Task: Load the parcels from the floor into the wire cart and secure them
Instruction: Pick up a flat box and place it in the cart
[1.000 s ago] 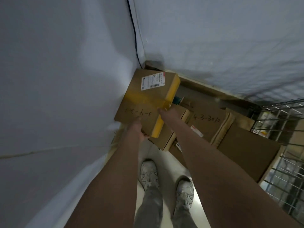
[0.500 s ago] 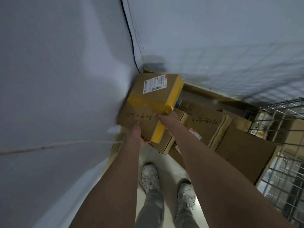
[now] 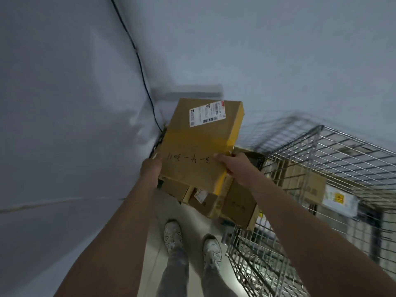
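Note:
I hold a flat cardboard parcel [image 3: 197, 142] in the air before me; it has yellow tape, a white shipping label and handwritten numbers. My left hand [image 3: 151, 168] grips its left edge from below. My right hand [image 3: 232, 166] grips its right edge, thumb on top. The wire cart [image 3: 321, 159] stands to the right, with boxes [image 3: 300, 181] visible inside it through the mesh. Several more cardboard parcels [image 3: 214, 202] lie on the floor below the held one.
White walls close in on the left and ahead, meeting in a corner where a black cable [image 3: 141, 67] runs down. My two feet in light sneakers [image 3: 190, 243] stand on a narrow strip of pale floor between the left wall and the cart.
The parcel has come up off the pile and higher in view. My view has swung right, so the wire cart now fills much more of the right side.

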### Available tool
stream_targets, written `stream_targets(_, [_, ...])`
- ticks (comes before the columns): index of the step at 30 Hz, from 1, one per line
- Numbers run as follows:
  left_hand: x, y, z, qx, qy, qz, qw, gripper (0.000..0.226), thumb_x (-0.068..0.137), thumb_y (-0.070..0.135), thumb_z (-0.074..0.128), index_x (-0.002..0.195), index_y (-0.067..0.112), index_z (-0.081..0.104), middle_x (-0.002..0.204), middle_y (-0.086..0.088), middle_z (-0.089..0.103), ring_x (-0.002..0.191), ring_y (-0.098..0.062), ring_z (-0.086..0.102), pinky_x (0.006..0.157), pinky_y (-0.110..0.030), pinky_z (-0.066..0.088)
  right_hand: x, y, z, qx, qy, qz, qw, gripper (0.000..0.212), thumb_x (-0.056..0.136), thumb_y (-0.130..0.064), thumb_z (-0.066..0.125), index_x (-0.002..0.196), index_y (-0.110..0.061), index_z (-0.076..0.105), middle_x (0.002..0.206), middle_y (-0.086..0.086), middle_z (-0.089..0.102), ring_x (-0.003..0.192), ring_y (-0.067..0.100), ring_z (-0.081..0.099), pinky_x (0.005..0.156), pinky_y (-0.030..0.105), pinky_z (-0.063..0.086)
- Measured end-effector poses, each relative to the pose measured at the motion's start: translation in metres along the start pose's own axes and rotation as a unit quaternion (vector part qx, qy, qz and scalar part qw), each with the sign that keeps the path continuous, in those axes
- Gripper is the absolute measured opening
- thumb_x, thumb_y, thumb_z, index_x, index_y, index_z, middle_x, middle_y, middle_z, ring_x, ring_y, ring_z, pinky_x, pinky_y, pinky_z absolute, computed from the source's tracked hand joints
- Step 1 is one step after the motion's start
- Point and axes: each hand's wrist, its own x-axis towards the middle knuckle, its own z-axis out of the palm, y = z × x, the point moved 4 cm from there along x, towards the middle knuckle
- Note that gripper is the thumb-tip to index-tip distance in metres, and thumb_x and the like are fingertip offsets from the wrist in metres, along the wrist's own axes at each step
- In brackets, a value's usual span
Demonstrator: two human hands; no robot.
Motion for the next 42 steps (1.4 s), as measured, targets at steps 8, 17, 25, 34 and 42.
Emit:
stream_targets(8, [-0.166, 0.031, -0.012, 0.083, -0.068, 0.143, 0.984, 0.074, 0.096, 0.067, 0.036, 0.148, 0.016, 0.042, 0.142, -0.009, 0.051, 0.118, -0.026, 0.052, 0.099, -0.034, 0.04, -0.17, -0.017, -0.097, 0.073, -0.038, -0.071, 0.994, 0.049, 0.083, -0.032, 0.079, 0.125, -0.013, 0.063, 0.121, 0.004, 0.071, 0.108, 0.024, 0.068, 0.095, 0.043, 0.055])
stream_targets(17, [-0.292, 0.003, -0.004, -0.001, -0.195, 0.204, 0.959, 0.091, 0.085, 0.078, 0.046, 0.155, 0.023, 0.028, 0.156, -0.005, 0.037, 0.14, -0.032, 0.038, 0.118, -0.053, 0.027, -0.303, 0.047, -0.153, 0.198, 0.01, -0.094, 0.976, 0.043, 0.092, -0.02, 0.067, 0.132, -0.008, 0.058, 0.124, 0.009, 0.066, 0.114, 0.029, 0.061, 0.094, 0.039, 0.051])
stream_targets(25, [-0.397, -0.032, 0.038, 0.05, -0.227, 0.285, 0.93, 0.079, 0.09, 0.074, 0.041, 0.145, 0.017, 0.042, 0.138, -0.008, 0.055, 0.124, -0.032, 0.053, 0.105, -0.051, 0.042, -0.379, 0.109, -0.196, 0.211, 0.129, -0.104, 0.963, 0.068, 0.08, -0.065, 0.067, 0.128, -0.017, 0.059, 0.123, 0.006, 0.067, 0.111, 0.028, 0.063, 0.097, 0.051, 0.051])
stream_targets(34, [-0.485, -0.067, 0.113, 0.152, -0.228, 0.345, 0.898, 0.059, 0.088, 0.08, 0.029, 0.091, 0.025, 0.051, 0.102, -0.013, 0.069, 0.093, -0.031, 0.068, 0.081, -0.044, 0.055, -0.42, 0.173, -0.284, 0.211, 0.229, -0.07, 0.948, 0.075, 0.08, -0.066, 0.066, 0.13, -0.012, 0.056, 0.12, 0.006, 0.064, 0.108, 0.028, 0.059, 0.097, 0.047, 0.048])
stream_targets(42, [-0.533, -0.111, 0.242, 0.169, -0.228, 0.323, 0.903, 0.079, 0.083, 0.081, 0.034, 0.127, 0.018, 0.056, 0.118, -0.006, 0.067, 0.113, -0.031, 0.063, 0.097, -0.048, 0.05, -0.406, 0.245, -0.408, 0.234, 0.222, -0.078, 0.943, 0.073, 0.076, -0.067, 0.07, 0.125, -0.015, 0.062, 0.115, 0.005, 0.068, 0.108, 0.029, 0.062, 0.103, 0.054, 0.046])
